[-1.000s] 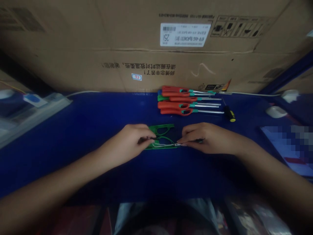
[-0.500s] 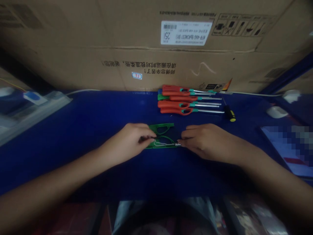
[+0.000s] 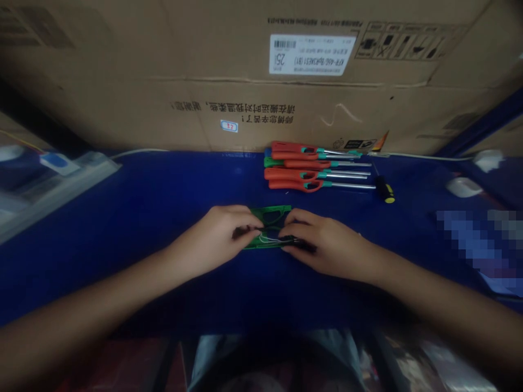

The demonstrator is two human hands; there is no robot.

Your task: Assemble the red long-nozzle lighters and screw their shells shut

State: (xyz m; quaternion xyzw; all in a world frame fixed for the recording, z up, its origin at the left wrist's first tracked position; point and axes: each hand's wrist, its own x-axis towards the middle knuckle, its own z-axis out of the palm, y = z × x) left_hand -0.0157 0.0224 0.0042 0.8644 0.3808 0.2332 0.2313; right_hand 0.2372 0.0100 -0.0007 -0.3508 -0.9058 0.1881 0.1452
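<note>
Two green lighter casing halves lie one behind the other on the blue tabletop. The rear casing half (image 3: 278,209) shows its trigger loop. Across the front casing half (image 3: 261,246), open side up, runs a thin white wire (image 3: 269,239). My left hand (image 3: 226,231) is closed over the left end of the front half, thumb and forefinger pinched beside the wire; its palm hides that end. My right hand (image 3: 322,239) has thumb and forefinger closed around the right end of the same half, covering the parts there.
Several red lighters (image 3: 290,174) with metal tubes lie stacked behind my hands, a green one among them. To their right is a black and yellow screwdriver (image 3: 384,190). A large cardboard box (image 3: 122,109) stands at the back. A clear plastic tray (image 3: 93,166) sits left.
My right hand has moved left, from the tip of the front casing half onto its right end. It now covers the metal piece seen there before. My left hand stays put.
</note>
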